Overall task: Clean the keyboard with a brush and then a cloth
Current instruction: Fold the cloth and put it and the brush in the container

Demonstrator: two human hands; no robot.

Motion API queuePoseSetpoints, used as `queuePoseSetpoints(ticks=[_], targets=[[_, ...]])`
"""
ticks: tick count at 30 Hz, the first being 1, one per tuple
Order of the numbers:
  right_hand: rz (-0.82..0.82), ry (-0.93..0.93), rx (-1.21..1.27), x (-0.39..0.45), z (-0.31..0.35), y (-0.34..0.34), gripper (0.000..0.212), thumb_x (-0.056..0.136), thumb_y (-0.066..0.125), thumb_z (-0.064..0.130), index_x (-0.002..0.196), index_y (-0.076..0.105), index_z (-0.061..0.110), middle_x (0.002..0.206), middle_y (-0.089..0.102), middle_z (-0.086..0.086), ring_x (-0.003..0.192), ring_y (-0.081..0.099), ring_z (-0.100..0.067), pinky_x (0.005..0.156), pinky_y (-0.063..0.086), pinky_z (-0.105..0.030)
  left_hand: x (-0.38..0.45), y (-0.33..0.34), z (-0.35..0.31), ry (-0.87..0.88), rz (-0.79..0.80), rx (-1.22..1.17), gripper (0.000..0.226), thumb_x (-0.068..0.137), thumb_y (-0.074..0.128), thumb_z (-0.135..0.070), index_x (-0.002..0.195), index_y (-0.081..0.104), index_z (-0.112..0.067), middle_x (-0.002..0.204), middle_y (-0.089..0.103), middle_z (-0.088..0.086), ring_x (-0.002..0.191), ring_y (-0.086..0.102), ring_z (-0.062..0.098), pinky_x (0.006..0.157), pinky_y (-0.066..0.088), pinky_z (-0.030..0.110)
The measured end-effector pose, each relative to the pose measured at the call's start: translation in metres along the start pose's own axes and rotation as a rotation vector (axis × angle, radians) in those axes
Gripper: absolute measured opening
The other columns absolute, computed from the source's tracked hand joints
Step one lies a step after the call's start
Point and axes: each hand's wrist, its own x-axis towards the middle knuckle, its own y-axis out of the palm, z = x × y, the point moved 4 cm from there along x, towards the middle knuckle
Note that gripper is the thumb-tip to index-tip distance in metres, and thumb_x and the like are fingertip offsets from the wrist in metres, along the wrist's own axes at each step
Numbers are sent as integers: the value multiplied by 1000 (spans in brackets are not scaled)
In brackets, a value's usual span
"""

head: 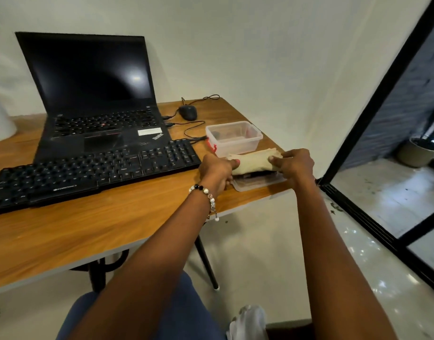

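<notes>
Cloth [254, 161] apparently between both grips

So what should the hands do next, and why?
Probably lift the cloth off the lid. Both hands, left and right, grip its ends, and something dark, maybe the brush, lies under it. The keyboard needs brushing first, so the cloth is in the way.

cream cloth [254, 161], rolled, lay gripped at both ends; black keyboard [93, 174] lay flat, just left of the grip.
</notes>
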Motion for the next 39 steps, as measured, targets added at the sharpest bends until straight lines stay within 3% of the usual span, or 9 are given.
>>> queuePoseSetpoints(ticks=[4,9,12,17,22,25,33,36,39], targets=[[-54,23,34,14,5,-6,37,75,85,10,109,72,2,116,67,-14,109,63,-31,97,53,-41,9,2,-4,-3,-6,-113,44,73,83,-12,112,63,-12,106,70,10,97,68,28,65,54,29],[-1,28,295,35,24,-1,22,74,82,0,94,74,6,103,70,-13,97,67,-28,73,60,-36,15,0,-29,-31,63,-242,33,79,75,-4,109,62,-3,90,68,10,64,62,17,37,43,16],[70,-22,449,48,47,6,19,77,77,-4,91,72,8,105,70,-13,96,68,-27,55,56,-27,29,-8,-50,-8,49,-247,29,82,73,-6,109,63,-2,84,65,7,64,61,15,42,49,21],[97,-136,534,81,78,30,22,75,78,-7,87,72,10,106,71,-18,99,69,-33,67,60,-36,65,-23,-78,132,-20,-197,43,79,75,-5,117,58,-15,101,62,0,89,66,20,58,57,27],[69,-251,437,102,77,55,27,77,77,-5,101,74,7,105,71,-15,98,69,-28,81,61,-44,90,-23,-85,289,-29,-10,51,75,77,2,109,60,-31,106,63,0,89,65,19,70,61,35],[33,-301,381,108,69,61,28,79,78,-3,104,74,8,102,72,-13,96,70,-26,81,61,-42,98,-19,-86,378,-29,99,40,76,77,0,106,67,-26,96,64,-3,72,59,8,58,54,22],[135,-419,211,92,81,58,44,82,79,35,120,69,18,118,65,0,104,60,-16,85,50,-29,101,-2,-111,206,85,-288,28,83,64,8,101,72,-10,105,68,12,95,67,28,60,60,33],[368,-508,60,81,89,68,62,77,82,32,133,58,24,131,57,-1,114,52,-18,90,46,-33,92,1,-122,130,140,-410,27,83,62,10,105,69,-6,101,66,13,94,64,31,66,61,45],[312,-588,-114,83,87,80,59,74,84,35,127,63,19,120,67,-1,104,60,-19,87,51,-35,83,2,-128,92,183,-505,27,85,59,10,105,67,-4,102,63,17,97,62,34,69,60,49]])
